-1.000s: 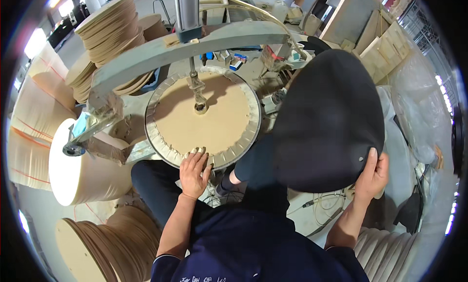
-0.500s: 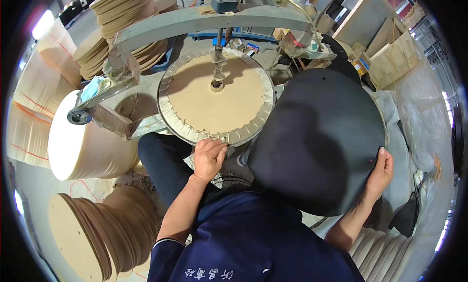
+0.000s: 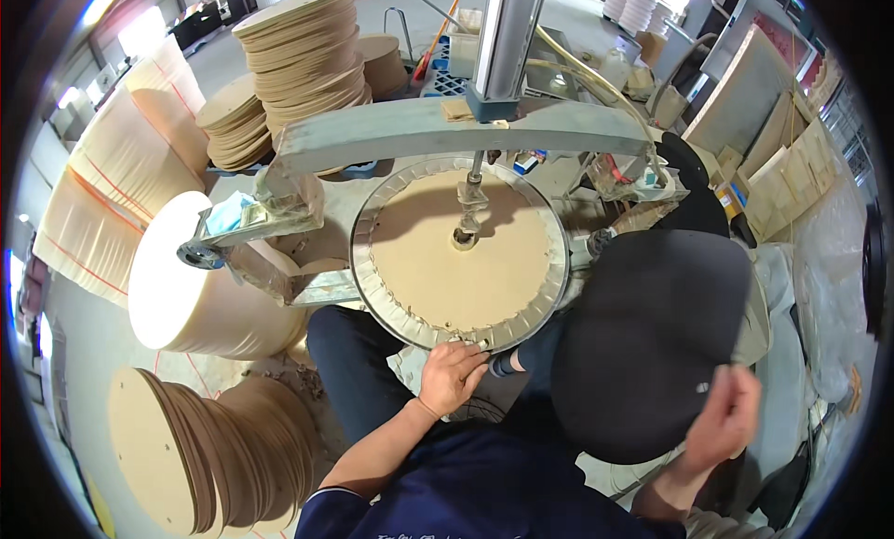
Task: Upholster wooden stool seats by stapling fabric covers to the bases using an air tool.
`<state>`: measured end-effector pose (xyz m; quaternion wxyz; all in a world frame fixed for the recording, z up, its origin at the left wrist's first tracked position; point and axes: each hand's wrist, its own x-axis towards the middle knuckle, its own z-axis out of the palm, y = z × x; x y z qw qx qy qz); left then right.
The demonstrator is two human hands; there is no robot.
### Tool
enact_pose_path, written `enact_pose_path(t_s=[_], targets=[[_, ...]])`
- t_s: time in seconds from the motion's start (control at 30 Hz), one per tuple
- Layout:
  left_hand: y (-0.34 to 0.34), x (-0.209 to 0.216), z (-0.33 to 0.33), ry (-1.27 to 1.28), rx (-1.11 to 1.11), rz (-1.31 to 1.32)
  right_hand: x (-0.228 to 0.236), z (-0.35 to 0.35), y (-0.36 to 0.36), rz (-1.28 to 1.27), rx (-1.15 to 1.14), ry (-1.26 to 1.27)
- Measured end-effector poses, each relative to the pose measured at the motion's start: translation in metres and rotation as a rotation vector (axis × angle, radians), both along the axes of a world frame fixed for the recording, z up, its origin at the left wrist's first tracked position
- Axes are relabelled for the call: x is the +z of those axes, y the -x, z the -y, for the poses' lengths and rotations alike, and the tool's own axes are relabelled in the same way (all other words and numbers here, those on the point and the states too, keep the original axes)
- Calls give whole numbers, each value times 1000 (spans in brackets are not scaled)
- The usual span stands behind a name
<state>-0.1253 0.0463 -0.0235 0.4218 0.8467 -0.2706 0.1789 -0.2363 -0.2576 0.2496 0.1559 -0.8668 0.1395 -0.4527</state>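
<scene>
Fingers (image 3: 460,355), my left hand (image 3: 447,381): curled at pleated cream rim (image 3: 391,313) of round beige disc (image 3: 442,287); my right hand (image 3: 726,416): blurred, at black rounded panel (image 3: 647,343); grips unclear.

- Plain tan across the round board (image 3: 507,273), ringed by pale cream pleats on the cloth border (image 3: 416,329)
- Matte black over the oval panel (image 3: 643,343)
- Grey-green along the curved beam (image 3: 391,143)
- Dark navy on the shirt (image 3: 475,483), with white piping at the left sleeve (image 3: 331,513)
- Light brown, striped by thin layers, on the stacked discs (image 3: 307,68)
- Creamy white, crossed by red lines, on the wrapped rolls (image 3: 121,171)
- Pale blue on the crumpled cloth (image 3: 230,213)
</scene>
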Motion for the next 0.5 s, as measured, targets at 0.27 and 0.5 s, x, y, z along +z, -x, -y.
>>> enact_pose_path(t_s=[0.27, 0.5], targets=[[-7, 10, -11, 684, -9, -885, -62, -132, -107, -414, 949, 2], [-19, 54, -63, 1530, -108, -1188, -181, -180, -109, -698, 1035, -129]])
